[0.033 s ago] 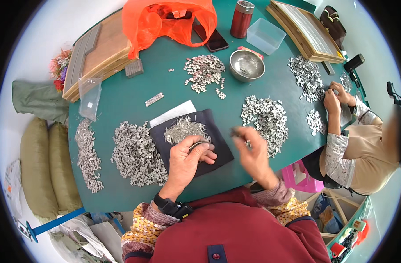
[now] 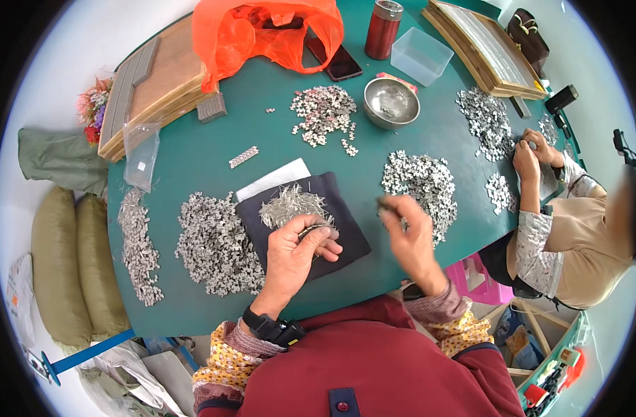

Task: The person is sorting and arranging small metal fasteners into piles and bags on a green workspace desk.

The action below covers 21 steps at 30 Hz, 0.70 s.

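Over the dark cloth pad, my left hand is closed on a short dark metallic strip, which fingers partly hide. Just behind that hand lies a heap of thin silver pins. My right hand is off the pad's right side, at the near edge of a pile of small silver link pieces. Its thumb and fingertips are pinched together; a small dark bit shows at the tips, too blurred to name. Left of the pad spreads a bigger pile of grey link pieces.
A metal bowl, a clear plastic box and a red flask stand at the back. An orange bag and wooden trays are back left. At right, a co-worker's hands work near another pile.
My right hand has shifted slightly to the right, away from the pad. My left hand stays nearly in place with the strip.
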Motion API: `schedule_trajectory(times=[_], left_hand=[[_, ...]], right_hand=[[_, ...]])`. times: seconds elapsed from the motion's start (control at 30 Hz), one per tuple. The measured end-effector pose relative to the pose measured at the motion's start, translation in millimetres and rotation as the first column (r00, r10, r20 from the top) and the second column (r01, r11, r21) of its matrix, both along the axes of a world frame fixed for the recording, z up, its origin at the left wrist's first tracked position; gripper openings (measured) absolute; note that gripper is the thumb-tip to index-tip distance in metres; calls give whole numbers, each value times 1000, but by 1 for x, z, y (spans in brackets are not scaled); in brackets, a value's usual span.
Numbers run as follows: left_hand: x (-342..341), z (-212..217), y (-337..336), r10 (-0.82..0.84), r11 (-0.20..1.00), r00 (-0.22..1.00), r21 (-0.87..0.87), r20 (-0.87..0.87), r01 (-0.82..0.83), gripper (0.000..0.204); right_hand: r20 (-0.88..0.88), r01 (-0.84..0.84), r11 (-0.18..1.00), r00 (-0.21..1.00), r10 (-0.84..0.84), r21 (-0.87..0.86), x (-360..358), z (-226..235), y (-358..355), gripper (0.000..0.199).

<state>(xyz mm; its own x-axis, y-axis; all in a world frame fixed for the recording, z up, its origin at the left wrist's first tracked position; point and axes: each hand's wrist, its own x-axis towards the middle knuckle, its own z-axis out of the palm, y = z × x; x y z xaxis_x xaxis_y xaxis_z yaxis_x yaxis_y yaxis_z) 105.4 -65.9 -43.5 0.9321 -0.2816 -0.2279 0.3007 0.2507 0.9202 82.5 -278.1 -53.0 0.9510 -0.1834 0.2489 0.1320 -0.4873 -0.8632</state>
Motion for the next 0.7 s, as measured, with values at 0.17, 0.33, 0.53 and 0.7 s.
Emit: schedule_trajectory(times=[0.17, 0.33, 0.53, 0.7], left_hand=[[0, -6, 5, -33, 998, 999, 46, -8, 33, 16], [-2, -9, 8, -33, 999, 999, 36, -25, 34, 19], [-5, -11, 15, -50, 999, 998, -2, -23, 50, 18], [-6, -11, 16, -42, 999, 999, 9, -31, 42, 17]], right_hand=[[-7, 18, 922, 1000, -23, -386, 2, -11, -35, 7], [36, 71, 678, 997, -65, -732, 2, -17, -7, 16], [24, 21, 781, 1000, -8, -625, 3, -21, -3, 15], [-5, -90, 810, 994, 107, -580, -9, -23, -11, 17]])
